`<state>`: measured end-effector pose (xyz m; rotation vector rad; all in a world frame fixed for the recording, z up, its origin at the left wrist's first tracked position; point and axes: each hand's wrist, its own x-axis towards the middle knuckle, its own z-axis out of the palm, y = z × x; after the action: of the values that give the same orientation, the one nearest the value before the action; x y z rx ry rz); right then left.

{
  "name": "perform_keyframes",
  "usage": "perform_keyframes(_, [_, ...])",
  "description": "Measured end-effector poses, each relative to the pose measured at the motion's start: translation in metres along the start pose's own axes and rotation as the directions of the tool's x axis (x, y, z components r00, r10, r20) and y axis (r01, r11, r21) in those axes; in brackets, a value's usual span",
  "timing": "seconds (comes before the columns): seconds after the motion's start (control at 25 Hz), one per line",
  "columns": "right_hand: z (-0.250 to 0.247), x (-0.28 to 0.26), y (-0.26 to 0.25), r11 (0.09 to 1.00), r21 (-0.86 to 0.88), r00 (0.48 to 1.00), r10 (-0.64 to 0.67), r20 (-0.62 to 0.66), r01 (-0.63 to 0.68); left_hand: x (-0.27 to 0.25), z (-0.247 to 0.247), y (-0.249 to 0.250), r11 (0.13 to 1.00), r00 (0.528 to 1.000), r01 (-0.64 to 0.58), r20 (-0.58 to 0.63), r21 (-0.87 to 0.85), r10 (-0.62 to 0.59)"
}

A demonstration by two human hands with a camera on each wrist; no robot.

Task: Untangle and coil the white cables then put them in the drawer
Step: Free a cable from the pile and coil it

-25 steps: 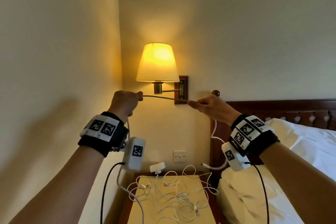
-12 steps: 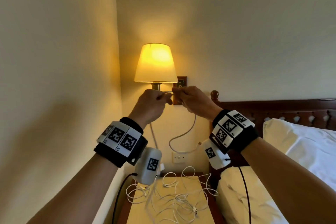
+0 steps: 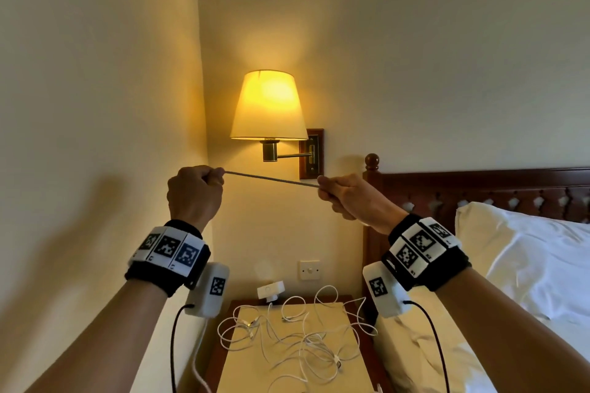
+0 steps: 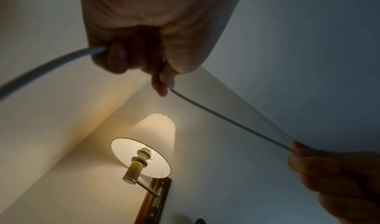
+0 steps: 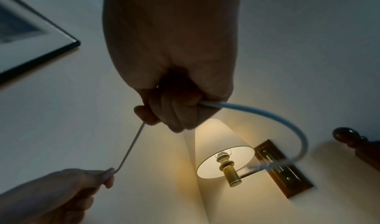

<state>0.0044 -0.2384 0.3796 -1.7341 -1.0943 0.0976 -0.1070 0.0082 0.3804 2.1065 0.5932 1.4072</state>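
- The left hand (image 3: 194, 195) is clenching around a thin white cable (image 3: 271, 179), with its thumb and forefinger pinching it at the near end; a loose length is trailing out of the back of the fist in the left wrist view.
- The right hand (image 3: 349, 198) is gripping the same cable at its other end, fingers curled round it, and a curved slack length is arcing out from behind the fist in the right wrist view.
- The stretch of cable between the two fists is hanging taut and nearly level in the air, sloping slightly down toward the right hand.
- Below the hands, a tangle of thin white cables (image 3: 303, 341) is lying in loose loops across the top of the wooden bedside table (image 3: 236, 303).
- A small white plug adapter (image 3: 270, 291) is sitting at the table's back edge.
- To the right, a white pillow (image 3: 526, 262) is leaning against the dark carved wooden headboard (image 3: 479, 188).
- Behind the taut cable, a lit cream-shaded wall lamp (image 3: 268, 105) is glowing on its brass arm.
- A white wall switch (image 3: 309, 270) is sitting on the wall below the lamp.
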Motion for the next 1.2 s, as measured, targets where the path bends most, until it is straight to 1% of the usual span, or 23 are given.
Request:
perform_keyframes(0.04, [0.001, 0.0, -0.001, 1.0, -0.001, 1.0, -0.005, 0.0, 0.005, 0.0, 0.0, -0.003, 0.999, 0.998, 0.029, 0.05, 0.024, -0.03])
perform_keyframes(0.08, [0.003, 0.0, -0.003, 1.0, -0.001, 1.0, -0.004, 0.003, 0.004, -0.003, -0.001, -0.003, 0.997, 0.993, 0.03, 0.114, 0.076, -0.038])
perform_keyframes(0.12, [0.006, 0.001, -0.005, 1.0, 0.003, 1.0, 0.003, 0.007, -0.003, -0.008, -0.001, 0.001, 0.993, 0.983, -0.006, 0.185, 0.121, -0.017])
perform_keyframes(0.16, [0.009, 0.004, -0.007, 1.0, 0.012, 1.0, 0.014, 0.008, -0.014, -0.016, 0.0, 0.01, 0.991, 0.966, -0.073, 0.254, 0.11, 0.043])
perform_keyframes(0.2, [0.013, 0.007, -0.01, 1.0, 0.013, 1.0, 0.023, 0.007, -0.023, -0.027, 0.003, 0.022, 0.988, 0.936, -0.153, 0.325, 0.034, 0.133])
perform_keyframes(0.24, [0.017, 0.01, -0.012, 1.0, -0.002, 1.0, 0.019, 0.0, -0.019, -0.04, 0.008, 0.036, 0.973, 0.889, -0.225, 0.396, -0.061, 0.23])
perform_keyframes(0.28, [0.021, 0.013, -0.014, 1.0, -0.023, 1.0, 0.009, -0.007, -0.009, -0.052, 0.015, 0.048, 0.951, 0.834, -0.281, 0.456, -0.132, 0.31])
perform_keyframes(0.32, [0.025, 0.015, -0.016, 0.999, -0.038, 1.0, 0.004, -0.004, -0.004, -0.062, 0.023, 0.056, 0.934, 0.799, -0.312, 0.483, -0.174, 0.357])
perform_keyframes(0.36, [0.026, 0.015, -0.017, 0.999, -0.033, 1.0, 0.009, 0.012, -0.008, -0.066, 0.03, 0.059, 0.927, 0.796, -0.315, 0.475, -0.206, 0.376])
perform_keyframes(0.44, [0.027, 0.01, -0.016, 1.0, 0.005, 0.996, 0.026, 0.085, -0.027, -0.063, 0.035, 0.052, 0.91, 0.819, -0.332, 0.402, -0.249, 0.409])
perform_keyframes(0.52, [0.021, 0.002, -0.011, 0.998, 0.02, 0.993, 0.055, 0.105, -0.057, -0.057, 0.033, 0.04, 0.897, 0.842, -0.378, 0.318, -0.227, 0.435])
perform_keyframes(0.6, [0.014, -0.002, -0.005, 0.994, 0.052, 0.99, 0.094, 0.102, -0.099, -0.048, 0.028, 0.031, 0.918, 0.9, -0.327, 0.223, -0.223, 0.374])
perform_keyframes(0.64, [0.011, -0.005, -0.002, 0.99, 0.08, 0.988, 0.105, 0.112, -0.114, -0.044, 0.026, 0.027, 0.928, 0.918, -0.302, 0.194, -0.22, 0.345])
perform_keyframes(0.72, [0.007, -0.01, 0.003, 0.98, 0.15, 0.984, 0.113, 0.139, -0.134, -0.037, 0.024, 0.02, 0.943, 0.939, -0.275, 0.157, -0.186, 0.305])
perform_keyframes(0.8, [0.004, -0.014, 0.006, 0.964, 0.214, 0.98, 0.126, 0.154, -0.157, -0.029, 0.022, 0.012, 0.961, 0.966, -0.216, 0.107, -0.173, 0.237])
perform_keyframes(0.92, [0.006, -0.02, 0.013, 0.946, 0.262, 0.973, 0.144, 0.183, -0.189, -0.028, 0.022, 0.001, 0.97, 0.974, -0.188, 0.097, -0.153, 0.204])
perform_keyframes(1.0, [0.01, -0.021, 0.015, 0.933, 0.295, 0.969, 0.155, 0.195, -0.208, -0.029, 0.025, -0.001, 0.973, 0.982, -0.149, 0.086, -0.177, 0.166])
perform_keyframes(1.08, [0.013, -0.021, 0.017, 0.921, 0.326, 0.967, 0.154, 0.203, -0.215, -0.031, 0.027, -0.004, 0.974, 0.984, -0.136, 0.087, -0.179, 0.153])
perform_keyframes(1.16, [0.013, -0.021, 0.017, 0.88, 0.421, 0.969, 0.145, 0.201, -0.219, -0.032, 0.03, -0.011, 0.969, 0.977, -0.141, 0.13, -0.203, 0.169])
perform_keyframes(1.2, [0.013, -0.023, 0.017, 0.842, 0.494, 0.971, 0.135, 0.197, -0.217, -0.033, 0.031, -0.016, 0.962, 0.968, -0.154, 0.162, -0.225, 0.193])
